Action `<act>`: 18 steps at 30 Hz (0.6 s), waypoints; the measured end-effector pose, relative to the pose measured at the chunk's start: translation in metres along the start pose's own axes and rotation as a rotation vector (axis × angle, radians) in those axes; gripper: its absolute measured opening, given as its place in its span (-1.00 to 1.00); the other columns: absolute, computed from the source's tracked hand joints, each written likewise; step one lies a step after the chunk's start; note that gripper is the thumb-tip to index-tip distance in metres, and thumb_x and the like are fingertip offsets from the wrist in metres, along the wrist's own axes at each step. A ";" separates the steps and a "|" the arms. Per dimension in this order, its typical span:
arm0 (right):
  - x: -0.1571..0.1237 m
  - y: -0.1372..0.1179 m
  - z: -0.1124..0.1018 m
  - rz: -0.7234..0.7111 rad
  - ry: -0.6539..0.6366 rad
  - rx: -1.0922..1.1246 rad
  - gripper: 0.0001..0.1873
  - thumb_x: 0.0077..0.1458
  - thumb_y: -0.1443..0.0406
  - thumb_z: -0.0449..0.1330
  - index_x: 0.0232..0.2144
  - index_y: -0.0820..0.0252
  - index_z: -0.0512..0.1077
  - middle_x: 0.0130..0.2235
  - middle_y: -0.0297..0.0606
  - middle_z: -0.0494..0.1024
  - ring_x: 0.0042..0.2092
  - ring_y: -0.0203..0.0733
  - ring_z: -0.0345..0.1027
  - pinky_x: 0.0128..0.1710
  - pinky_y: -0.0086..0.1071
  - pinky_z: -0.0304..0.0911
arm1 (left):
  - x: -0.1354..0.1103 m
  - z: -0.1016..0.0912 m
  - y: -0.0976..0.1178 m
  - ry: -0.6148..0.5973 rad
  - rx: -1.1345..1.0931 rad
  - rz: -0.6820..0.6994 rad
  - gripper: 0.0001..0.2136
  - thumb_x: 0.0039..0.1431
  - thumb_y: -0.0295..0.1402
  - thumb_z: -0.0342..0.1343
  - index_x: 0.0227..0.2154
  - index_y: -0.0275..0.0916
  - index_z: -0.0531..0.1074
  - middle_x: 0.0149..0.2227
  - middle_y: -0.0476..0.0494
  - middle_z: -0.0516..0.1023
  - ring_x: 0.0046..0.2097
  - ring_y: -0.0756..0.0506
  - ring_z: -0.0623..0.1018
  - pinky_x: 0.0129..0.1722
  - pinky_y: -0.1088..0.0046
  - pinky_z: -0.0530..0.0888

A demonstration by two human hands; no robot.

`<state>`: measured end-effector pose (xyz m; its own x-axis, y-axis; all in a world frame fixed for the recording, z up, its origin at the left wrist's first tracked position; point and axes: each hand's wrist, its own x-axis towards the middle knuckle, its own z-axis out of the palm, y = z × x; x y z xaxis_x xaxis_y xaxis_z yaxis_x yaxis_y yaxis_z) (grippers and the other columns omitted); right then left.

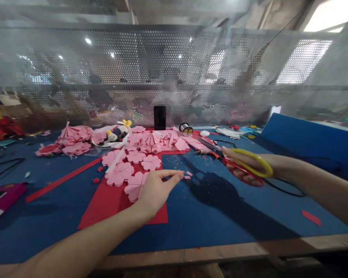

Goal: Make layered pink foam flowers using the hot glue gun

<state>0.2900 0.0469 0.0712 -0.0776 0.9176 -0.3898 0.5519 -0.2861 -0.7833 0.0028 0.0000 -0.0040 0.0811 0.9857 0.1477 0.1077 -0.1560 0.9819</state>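
Observation:
My right hand (243,168) grips a pair of scissors (261,160) by their yellow and red handles. The blades point away to the upper left, somewhat blurred and raised over the table. With thumb and forefinger brought together, my left hand (159,189) hovers at the right edge of the red paper (104,208); anything in the pinch is too small to make out. Just beyond its fingertips lie small pink paper scraps (188,177). Pink paper flowers (120,173) rest on the red paper beside this hand, partly covered by it.
Behind are a pile of folded pink paper (153,141), a spool (186,129) and an upright phone (159,117). More pink flowers (75,139) sit at left, near a red strip (63,179). A blue panel (307,143) stands at right, a perforated metal screen (150,77) behind.

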 end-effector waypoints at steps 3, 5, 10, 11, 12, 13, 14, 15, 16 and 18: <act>0.012 -0.020 -0.005 0.157 -0.276 0.072 -0.27 0.00 -0.37 -0.05 -0.59 0.17 0.26 -0.69 -0.46 0.18 -0.68 -0.44 0.00 -0.62 -0.45 -0.03 | 0.000 0.000 0.000 -0.008 -0.013 0.016 -0.84 0.14 -0.19 0.26 -0.27 -0.09 0.66 -0.16 -0.03 0.68 -0.06 -0.14 0.62 0.00 0.35 0.49; 0.021 -0.032 -0.005 0.206 -0.275 0.057 -0.24 -0.03 -0.39 -0.07 -0.61 0.18 0.27 -0.70 -0.47 0.16 -0.67 -0.46 -0.01 -0.61 -0.46 -0.03 | 0.000 0.000 0.000 -0.009 -0.020 0.020 -0.85 0.14 -0.20 0.26 -0.27 -0.09 0.66 -0.15 -0.03 0.68 -0.06 -0.13 0.62 0.00 0.35 0.49; 0.037 -0.050 0.004 0.227 -0.255 -0.014 -0.17 -0.04 -0.41 -0.13 -0.55 0.23 0.32 -0.68 -0.45 0.21 -0.65 -0.47 -0.01 -0.61 -0.50 -0.06 | -0.002 0.000 0.003 -0.007 -0.023 0.012 -0.86 0.14 -0.23 0.27 -0.28 -0.10 0.66 -0.18 -0.03 0.69 -0.06 -0.13 0.63 -0.01 0.37 0.50; 0.039 -0.052 0.006 0.220 -0.263 -0.028 -0.16 -0.03 -0.41 -0.14 -0.54 0.24 0.33 -0.67 -0.45 0.22 -0.65 -0.47 0.00 -0.61 -0.51 -0.06 | -0.002 0.000 0.003 -0.010 -0.022 0.008 -0.85 0.15 -0.22 0.26 -0.27 -0.10 0.66 -0.17 -0.03 0.69 -0.06 -0.13 0.63 -0.01 0.36 0.50; 0.041 -0.054 0.008 0.221 -0.270 -0.041 -0.16 -0.02 -0.41 -0.15 -0.53 0.24 0.33 -0.67 -0.44 0.22 -0.65 -0.47 -0.01 -0.61 -0.52 -0.07 | -0.002 -0.001 0.002 -0.013 -0.019 0.004 -0.85 0.15 -0.21 0.26 -0.27 -0.09 0.66 -0.17 -0.03 0.69 -0.07 -0.14 0.63 -0.01 0.35 0.50; 0.043 -0.056 0.010 0.227 -0.275 -0.054 -0.16 -0.01 -0.41 -0.16 -0.53 0.24 0.32 -0.66 -0.44 0.22 -0.65 -0.47 -0.01 -0.62 -0.52 -0.07 | -0.002 -0.001 0.002 -0.015 -0.013 0.002 -0.84 0.15 -0.20 0.25 -0.26 -0.09 0.66 -0.18 -0.03 0.69 -0.07 -0.14 0.63 -0.02 0.34 0.50; 0.044 -0.058 0.012 0.232 -0.276 -0.066 -0.17 0.00 -0.41 -0.17 -0.53 0.24 0.32 -0.66 -0.44 0.22 -0.65 -0.47 -0.01 -0.62 -0.53 -0.07 | -0.002 -0.001 0.001 -0.017 -0.006 0.001 -0.83 0.15 -0.19 0.25 -0.25 -0.09 0.66 -0.18 -0.03 0.69 -0.08 -0.15 0.63 -0.03 0.34 0.50; 0.046 -0.060 0.013 0.235 -0.274 -0.075 -0.17 0.02 -0.40 -0.18 -0.53 0.23 0.31 -0.67 -0.44 0.21 -0.65 -0.47 -0.01 -0.63 -0.53 -0.06 | -0.001 -0.001 0.001 -0.017 0.002 0.001 -0.82 0.15 -0.18 0.25 -0.25 -0.09 0.66 -0.18 -0.03 0.69 -0.09 -0.15 0.63 -0.05 0.34 0.51; 0.048 -0.063 0.015 0.239 -0.272 -0.086 -0.17 0.04 -0.40 -0.20 -0.53 0.23 0.30 -0.67 -0.44 0.20 -0.65 -0.46 -0.01 -0.64 -0.54 -0.05 | -0.001 -0.001 0.000 -0.015 0.009 0.002 -0.81 0.15 -0.18 0.25 -0.24 -0.09 0.65 -0.18 -0.03 0.69 -0.10 -0.15 0.63 -0.07 0.34 0.51; 0.052 -0.067 0.019 0.246 -0.257 -0.111 -0.18 0.05 -0.39 -0.25 -0.55 0.21 0.27 -0.68 -0.47 0.15 -0.66 -0.47 -0.05 -0.66 -0.55 -0.04 | 0.000 -0.001 0.000 -0.013 0.014 0.000 -0.80 0.15 -0.17 0.25 -0.23 -0.10 0.65 -0.18 -0.03 0.69 -0.12 -0.16 0.64 -0.10 0.34 0.52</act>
<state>0.2332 0.1085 0.0946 -0.1298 0.7220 -0.6796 0.6653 -0.4448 -0.5996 0.0021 -0.0004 -0.0040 0.0939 0.9848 0.1464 0.1212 -0.1572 0.9801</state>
